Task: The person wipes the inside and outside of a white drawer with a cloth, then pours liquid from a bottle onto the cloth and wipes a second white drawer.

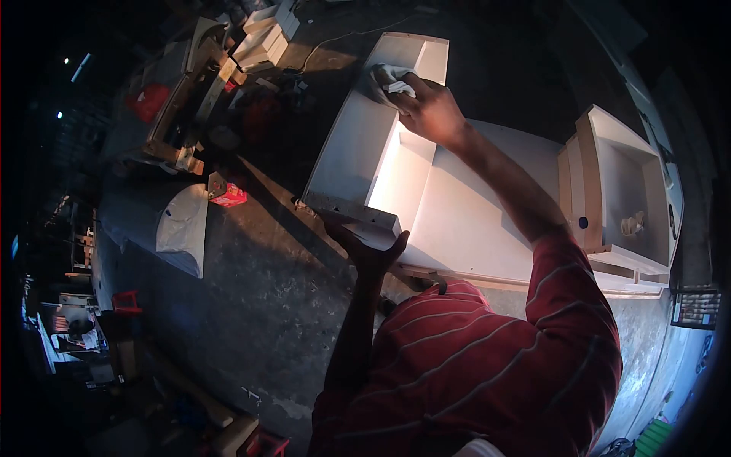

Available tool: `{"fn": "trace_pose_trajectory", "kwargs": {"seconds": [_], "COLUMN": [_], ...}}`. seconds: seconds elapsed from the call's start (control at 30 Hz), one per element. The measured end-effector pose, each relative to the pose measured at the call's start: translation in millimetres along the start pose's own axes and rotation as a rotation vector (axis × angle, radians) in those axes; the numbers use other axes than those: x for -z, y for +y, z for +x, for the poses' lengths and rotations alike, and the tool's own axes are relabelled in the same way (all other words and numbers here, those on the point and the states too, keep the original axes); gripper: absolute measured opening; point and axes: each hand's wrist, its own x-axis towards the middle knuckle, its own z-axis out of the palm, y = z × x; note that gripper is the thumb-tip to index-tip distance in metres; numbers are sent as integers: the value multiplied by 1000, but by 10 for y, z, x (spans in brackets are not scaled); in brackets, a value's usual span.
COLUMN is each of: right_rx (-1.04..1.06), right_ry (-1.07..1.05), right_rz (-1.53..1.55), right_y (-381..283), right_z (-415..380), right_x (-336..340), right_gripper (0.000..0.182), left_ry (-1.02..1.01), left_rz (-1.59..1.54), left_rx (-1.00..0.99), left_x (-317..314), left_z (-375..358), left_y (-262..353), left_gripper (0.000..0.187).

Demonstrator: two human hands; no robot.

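Observation:
A long white wooden box-like unit (pixel 352 148) with an open recess stands in front of me. My right hand (pixel 432 110) is closed on a crumpled pale cloth (pixel 394 78), which lies against the unit's upper part near its far end. At the near end, my left hand (pixel 371 247) grips the lower corner of the unit, the thumb at one side and the fingers partly hidden beneath it. Behind the unit extends a broad white panel (pixel 487 206), partly covered by my right forearm.
On the right stands an open white drawer-like box (pixel 628 183) with a small pale bundle inside. A wooden frame (pixel 171 141), a red carton (pixel 226 192) and a white covered object (pixel 183 228) are to the left. White boxes (pixel 265 42) are stacked at the back.

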Motion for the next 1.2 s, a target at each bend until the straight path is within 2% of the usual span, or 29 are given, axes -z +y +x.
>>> {"fn": "trace_pose_trajectory", "kwargs": {"seconds": [0.03, 0.07, 0.1, 0.17, 0.23, 0.3, 0.37, 0.43, 0.5, 0.53, 0.57, 0.63, 0.7, 0.77, 0.83, 0.9, 0.97, 1.1, 1.17, 1.2], "right_rx": [-71, -68, -58, 9, 26, -554, -337, 215, 272, 275, 223, 239, 122, 52, -35, -27, -129, -195, 68, -94], "right_ry": [-138, -187, -181, -95, -18, -361, -430, -159, -447, -397, -487, -389, -529, -530, -636, -556, -510, -379, -145, -111], "right_rz": [25, 83, 85, 505, 601, 1100, 1271, 821, 644, 605, 584, 486, 418, 143, -137, -291, -434, -309, -240, 115], "right_y": [8, 66, 109, 152, -33, -338, -646, -921, -975, -928, -837, -535, -108, 423, 793, 1607, 1814, 1598, 1143, 707], "right_z": [26, 68, 135, 277, 491, 654, 706, 616, 454, 444, 469, 538, 624, 642, 758, 683, 756, 1017, 987, 985], "right_x": [64, 148, 255, 502, 750, 981, 891, 584, 327, 280, 250, 177, 114, -186, -241, -675, -444, -144, -14, 180], "right_gripper": [33, 40, 40, 38, 40, 40, 39, 33, 35, 44, 46, 45, 41, 42, 42, 39, 35, 43, 32, 34], "left_ry": [13, 10, 20, 19, 36, 46, 9, 9, 12, 13, 18, 33, -30, -29, -31, -20, -3, -1, -8, -16], "left_rz": [23, 49, 53, 76, 90, 104, 155, 159, 159, 163, 168, 220, 117, 103, 89, 118, 93, 66, 83, 99], "left_rx": [30, 1, -1, -22, -57, -93, -11, -36, -56, -66, -76, -82, 35, 58, 80, 29, 20, 0, -12, -24], "left_x": [-13, -27, -27, -21, -39, -31, -10, 18, 28, 35, 29, 12, -36, -29, -33, -25, -12, -16, -27, -32], "left_z": [22, 23, 40, 38, 50, 45, 28, 48, 54, 49, 54, 24, -35, -32, -18, -11, 7, 34, -8, -10], "left_y": [-7, -40, -39, -22, -33, -25, 0, 23, 30, 26, 24, 36, -57, -50, -48, -61, -18, -21, -66, -85], "left_gripper": [131, 133, 133, 133, 133, 133, 132, 132, 132, 133, 133, 131, 134, 134, 134, 132, 131, 131, 132, 132]}}
